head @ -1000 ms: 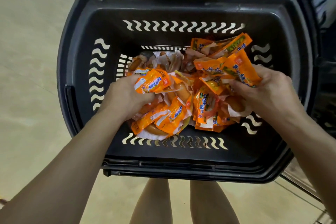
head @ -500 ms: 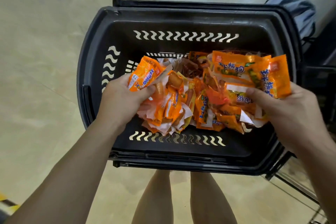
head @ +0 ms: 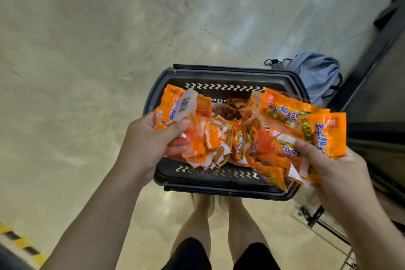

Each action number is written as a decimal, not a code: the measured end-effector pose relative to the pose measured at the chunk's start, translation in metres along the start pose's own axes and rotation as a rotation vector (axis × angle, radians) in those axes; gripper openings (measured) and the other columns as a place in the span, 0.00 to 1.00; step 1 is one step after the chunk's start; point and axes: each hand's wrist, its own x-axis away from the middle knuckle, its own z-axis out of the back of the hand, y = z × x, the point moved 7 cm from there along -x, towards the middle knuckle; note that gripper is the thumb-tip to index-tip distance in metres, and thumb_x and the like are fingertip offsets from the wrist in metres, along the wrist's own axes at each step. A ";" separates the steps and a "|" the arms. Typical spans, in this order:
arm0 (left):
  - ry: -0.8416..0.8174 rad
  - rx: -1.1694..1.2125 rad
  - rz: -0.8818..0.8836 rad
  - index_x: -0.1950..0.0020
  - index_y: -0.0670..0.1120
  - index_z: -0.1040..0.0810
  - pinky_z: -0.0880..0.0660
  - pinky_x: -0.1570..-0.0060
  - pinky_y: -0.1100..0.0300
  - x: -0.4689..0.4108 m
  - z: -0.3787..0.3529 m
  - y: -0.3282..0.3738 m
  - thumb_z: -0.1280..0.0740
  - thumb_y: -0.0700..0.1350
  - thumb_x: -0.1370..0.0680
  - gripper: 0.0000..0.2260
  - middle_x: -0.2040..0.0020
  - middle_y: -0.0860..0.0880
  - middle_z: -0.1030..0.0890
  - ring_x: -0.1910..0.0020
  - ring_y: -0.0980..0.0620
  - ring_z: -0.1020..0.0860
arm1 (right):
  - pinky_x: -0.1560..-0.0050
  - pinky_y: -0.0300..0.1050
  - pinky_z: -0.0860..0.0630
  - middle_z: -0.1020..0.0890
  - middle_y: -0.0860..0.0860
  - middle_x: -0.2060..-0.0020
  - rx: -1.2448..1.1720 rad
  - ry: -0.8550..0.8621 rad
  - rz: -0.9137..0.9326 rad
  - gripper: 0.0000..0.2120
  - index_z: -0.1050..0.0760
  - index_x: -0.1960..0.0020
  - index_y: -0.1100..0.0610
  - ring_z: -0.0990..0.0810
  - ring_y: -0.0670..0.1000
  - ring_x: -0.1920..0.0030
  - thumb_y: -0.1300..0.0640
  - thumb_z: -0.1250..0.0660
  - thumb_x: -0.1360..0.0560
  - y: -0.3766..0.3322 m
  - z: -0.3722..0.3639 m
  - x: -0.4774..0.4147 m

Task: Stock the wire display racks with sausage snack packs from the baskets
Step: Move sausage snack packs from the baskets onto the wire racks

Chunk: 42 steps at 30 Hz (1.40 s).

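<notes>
Packs [head: 306, 125] are being raised above the basket [head: 219, 178] beneath the hands, no longer down inside it. Handfuls are being gripped by the left hand [head: 151, 140] and right hand [head: 337, 177], likely for carrying to the racks.

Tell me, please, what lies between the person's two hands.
In the head view, orange sausage packs, bunched over the black basket, span from left hand to right hand.

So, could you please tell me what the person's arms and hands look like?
The left forearm and right forearm are bare, with no sleeves in view. The left hand and right hand wear no gloves, and no watch, bracelet or ring shows. The left thumbnail has a white tip, perhaps polish.
</notes>
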 end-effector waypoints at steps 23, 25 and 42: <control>-0.022 -0.079 -0.540 0.52 0.54 0.15 0.18 0.60 0.56 0.337 0.070 0.274 0.20 0.45 0.29 0.09 0.59 0.53 0.12 0.60 0.54 0.14 | 0.42 0.72 0.21 0.12 0.59 0.49 -0.369 -0.017 0.270 0.19 0.18 0.44 0.61 0.13 0.65 0.49 0.53 0.23 0.31 -0.198 0.101 0.313; -0.026 -0.069 -0.561 0.52 0.55 0.15 0.18 0.57 0.54 0.353 0.069 0.280 0.20 0.45 0.29 0.09 0.58 0.53 0.12 0.59 0.52 0.13 | 0.41 0.72 0.22 0.13 0.60 0.49 -0.401 -0.034 0.290 0.19 0.17 0.43 0.61 0.13 0.66 0.49 0.53 0.22 0.31 -0.204 0.107 0.323; -0.036 0.007 -0.572 0.45 0.51 0.16 0.17 0.61 0.52 0.457 0.021 0.256 0.22 0.40 0.27 0.13 0.56 0.49 0.12 0.61 0.49 0.13 | 0.48 0.64 0.17 0.12 0.58 0.50 -0.532 -0.141 0.392 0.21 0.20 0.41 0.60 0.12 0.63 0.51 0.56 0.24 0.33 -0.216 0.192 0.373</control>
